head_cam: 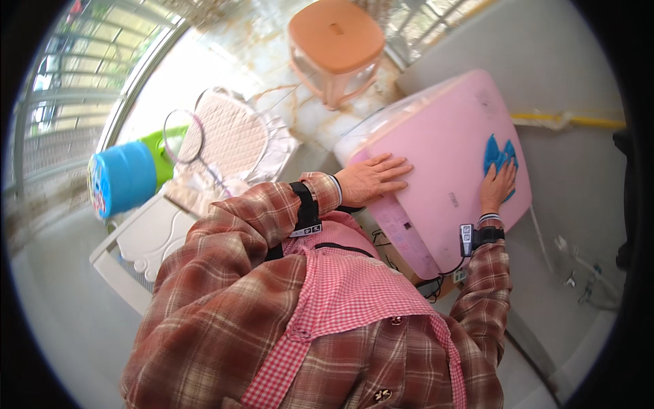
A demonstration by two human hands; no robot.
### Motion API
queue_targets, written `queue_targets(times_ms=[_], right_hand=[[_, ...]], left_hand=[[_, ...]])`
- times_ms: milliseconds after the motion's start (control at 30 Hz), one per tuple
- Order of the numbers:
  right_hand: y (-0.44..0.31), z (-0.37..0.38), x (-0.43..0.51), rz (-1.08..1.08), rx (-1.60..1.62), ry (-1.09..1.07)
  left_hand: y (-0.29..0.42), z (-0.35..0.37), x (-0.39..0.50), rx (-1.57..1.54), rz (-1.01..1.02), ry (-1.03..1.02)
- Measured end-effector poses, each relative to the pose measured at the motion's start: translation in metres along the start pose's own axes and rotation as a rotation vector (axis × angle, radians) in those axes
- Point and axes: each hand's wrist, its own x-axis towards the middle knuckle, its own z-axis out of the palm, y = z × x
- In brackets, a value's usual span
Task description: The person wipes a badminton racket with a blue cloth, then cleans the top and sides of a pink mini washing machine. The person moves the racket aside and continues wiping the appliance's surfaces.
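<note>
A pink washing machine (434, 148) stands before me, its lid down and its control panel (406, 225) on the side nearer my body. My left hand (372, 179) lies flat on the lid's left edge with the fingers apart and holds nothing. Near the right edge, my right hand (498, 186) presses a blue cloth (494, 153) against the lid. Part of the cloth is hidden under the palm and fingers. A dark smudge or reflection shows on the lid beyond the cloth.
An orange plastic stool (337, 38) stands beyond the machine. At left are a padded chair (230, 138) with a racket (199, 148) on it, a blue drum-shaped container (125, 176) and a white panelled piece of furniture (148, 235). A yellow pipe (592, 121) and a tap (570, 279) are on the right wall.
</note>
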Motion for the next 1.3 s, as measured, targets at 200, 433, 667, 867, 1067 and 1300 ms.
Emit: queue_targets(times_ms=[200, 433, 667, 867, 1067, 1300], right_hand=[[-0.1, -0.003, 0.026, -0.275, 0.09, 0.027], [-0.176, -0.038, -0.016, -0.504, 0.186, -0.07], [-0.182, -0.04, -0.027, -0.625, 0.194, -0.063], [-0.178, -0.028, -0.024, -0.688, 0.287, 0.044], [-0.174, -0.015, -0.016, -0.734, 0.269, 0.025], [-0.171, -0.028, -0.048, -0.743, 0.22, -0.026]], left_hand=[[-0.014, -0.016, -0.08, -0.203, -0.145, 0.328], [-0.037, -0.017, -0.211, -0.161, -0.797, 0.401], [0.027, 0.041, -0.307, -0.242, -1.308, 0.405], [0.114, 0.134, -0.366, -0.451, -1.525, 0.558], [0.201, 0.211, -0.421, -0.677, -1.917, 0.861], [0.228, 0.166, -0.431, -0.521, -1.891, 1.559]])
